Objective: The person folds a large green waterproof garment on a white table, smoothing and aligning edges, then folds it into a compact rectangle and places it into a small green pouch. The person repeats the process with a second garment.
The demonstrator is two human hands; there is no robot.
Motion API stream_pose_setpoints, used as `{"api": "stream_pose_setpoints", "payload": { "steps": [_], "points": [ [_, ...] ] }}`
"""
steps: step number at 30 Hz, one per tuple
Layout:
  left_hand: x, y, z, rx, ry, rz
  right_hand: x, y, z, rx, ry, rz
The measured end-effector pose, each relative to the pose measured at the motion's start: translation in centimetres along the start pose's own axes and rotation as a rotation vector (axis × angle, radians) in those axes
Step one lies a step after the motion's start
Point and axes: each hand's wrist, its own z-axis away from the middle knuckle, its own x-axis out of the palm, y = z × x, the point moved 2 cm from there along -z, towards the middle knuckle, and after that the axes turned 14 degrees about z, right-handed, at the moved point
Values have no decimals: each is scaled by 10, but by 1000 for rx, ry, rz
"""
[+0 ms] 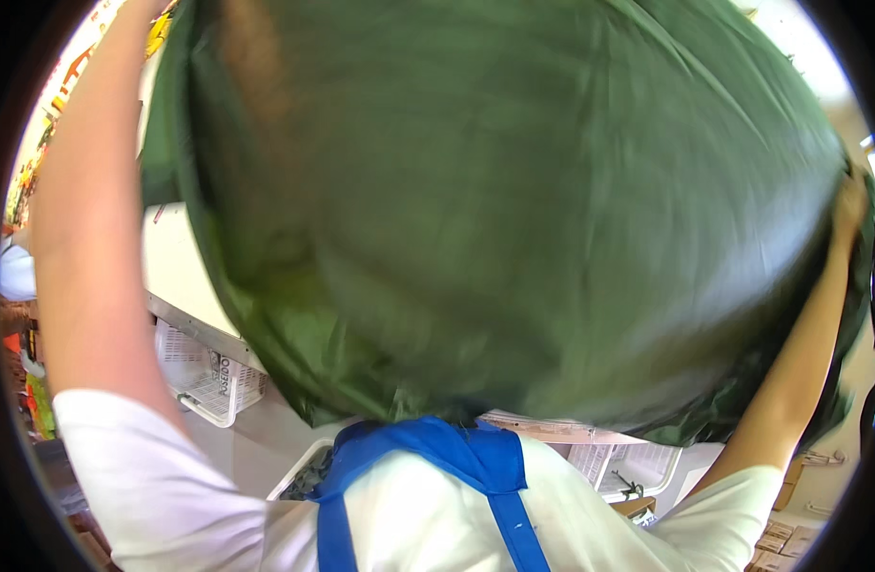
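A large dark green bag (514,210), bulging and full, fills most of the view and is raised in front of my head. My right hand (849,205) grips its right edge at the far right, fingers pressed into the fabric. My left arm reaches straight up along the left side; my left hand is out of view past the top edge, hidden beside the bag's upper left corner. My white T-shirt and blue apron straps show at the bottom.
Beneath the bag runs a white table edge (185,286) with white wire baskets (208,381) hanging under it. Another white basket (633,467) sits lower right. Brown cardboard boxes (781,543) lie at the bottom right. Colourful goods line the far left.
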Motion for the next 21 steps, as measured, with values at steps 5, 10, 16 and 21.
{"api": "stream_pose_setpoints", "payload": {
  "steps": [5,10,16,21],
  "points": [
    [193,-63,29,-201,-355,389,69,-274,62,499,-1108,-425],
    [283,-89,266,-606,-402,266,-5,-347,205,612,-1153,-547],
    [294,9,415,-1492,-420,808,-98,-262,466,1372,-627,-180],
    [276,14,491,-1752,-523,1045,-128,-341,494,2463,-548,-441]
  ]
}}
